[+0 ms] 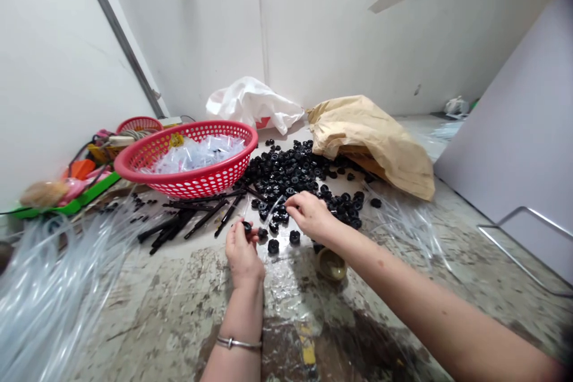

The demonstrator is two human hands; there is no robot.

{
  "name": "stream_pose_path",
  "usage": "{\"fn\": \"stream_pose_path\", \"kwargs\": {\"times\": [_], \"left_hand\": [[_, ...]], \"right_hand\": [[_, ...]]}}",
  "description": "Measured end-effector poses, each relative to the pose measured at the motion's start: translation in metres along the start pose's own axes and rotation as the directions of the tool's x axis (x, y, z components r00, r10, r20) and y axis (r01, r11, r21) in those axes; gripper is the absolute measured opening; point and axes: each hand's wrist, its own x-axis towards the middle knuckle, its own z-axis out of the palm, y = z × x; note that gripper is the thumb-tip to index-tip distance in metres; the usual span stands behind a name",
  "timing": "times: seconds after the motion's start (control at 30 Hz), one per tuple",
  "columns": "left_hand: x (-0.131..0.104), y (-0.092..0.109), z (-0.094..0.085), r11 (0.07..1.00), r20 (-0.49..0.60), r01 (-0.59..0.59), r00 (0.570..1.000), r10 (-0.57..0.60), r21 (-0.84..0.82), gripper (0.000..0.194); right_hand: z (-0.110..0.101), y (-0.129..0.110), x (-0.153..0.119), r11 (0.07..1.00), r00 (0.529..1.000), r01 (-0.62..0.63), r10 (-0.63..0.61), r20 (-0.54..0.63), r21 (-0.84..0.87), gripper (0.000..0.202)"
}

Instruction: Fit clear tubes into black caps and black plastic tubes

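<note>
My left hand (243, 253), with a metal bangle on its wrist, has its fingers closed around a small round black plastic cap (247, 227). To its right my right hand (311, 215) is in a pinch, with a short clear plastic tube (273, 210) at its fingertips. The tube slants down toward another black cap (262, 234) beside my left fingers. Two loose caps (273, 246) lie on the table just right of my left hand. Behind both hands spreads a large pile of black caps (286, 170).
A red basket (224, 182) of clear plastic pieces stands back left, by black rods (179, 227). Long clear tubes (58, 286) lie at left, more tubes (409, 224) at right. A brown paper bag (371, 137) lies behind the caps. A small bowl (332, 265) sits beneath my right forearm.
</note>
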Motion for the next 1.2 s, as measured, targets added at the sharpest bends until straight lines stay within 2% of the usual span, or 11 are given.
{"fn": "stream_pose_path", "kwargs": {"times": [0.13,0.2,0.3,0.47,0.53,0.63,0.73,0.87,1.0,1.1,1.2], "left_hand": [[0.003,0.002,-0.001,1.0,-0.012,0.016,1.0,-0.016,-0.004,0.022],[0.002,0.004,0.001,1.0,0.0,0.023,1.0,-0.023,-0.019,0.022],[-0.002,0.006,0.003,0.998,0.04,0.043,0.998,-0.042,-0.041,0.024],[-0.006,0.01,0.003,0.993,0.127,0.071,0.99,-0.059,-0.094,0.026],[-0.006,0.013,0.003,0.989,0.156,0.077,0.986,-0.057,-0.125,0.026],[-0.008,0.018,0.003,0.981,0.197,0.094,0.979,-0.059,-0.171,0.027],[-0.013,0.022,0.005,0.97,0.274,0.152,0.957,-0.096,-0.19,0.029],[-0.027,0.02,0.007,0.94,0.464,0.287,0.868,-0.175,-0.182,0.03],[-0.037,0.015,0.009,0.932,0.573,0.352,0.783,-0.242,-0.087,0.031],[-0.039,0.013,0.01,0.942,0.575,0.331,0.783,-0.237,-0.062,0.031],[-0.036,0.013,0.012,0.95,0.554,0.306,0.801,-0.225,-0.057,0.03]], "right_hand": [[0.018,0.001,-0.01,0.997,0.99,0.075,-0.071,0.125,-0.032,0.019],[0.022,-0.001,-0.02,0.984,0.972,0.146,-0.124,0.2,-0.102,0.013],[0.029,-0.006,-0.03,0.953,0.94,0.226,-0.159,0.302,-0.201,0.016],[0.041,-0.015,-0.03,0.956,0.937,0.222,-0.154,0.313,-0.194,0.004],[0.039,-0.016,-0.028,0.958,0.943,0.228,-0.173,0.283,-0.176,0.007],[0.024,-0.016,-0.026,0.969,0.966,0.201,-0.172,0.194,-0.142,0.013],[-0.001,-0.015,-0.029,0.987,0.984,0.147,-0.14,0.107,-0.068,0.022],[-0.028,-0.014,-0.039,0.969,0.987,0.163,-0.161,-0.028,0.184,0.02],[-0.039,-0.003,-0.054,0.949,0.981,0.187,-0.165,-0.106,0.255,0.017],[-0.048,0.011,-0.077,0.948,0.985,0.156,-0.127,-0.118,0.279,0.019],[-0.059,0.028,-0.118,0.946,0.998,0.037,-0.018,-0.061,0.323,0.022]]}}
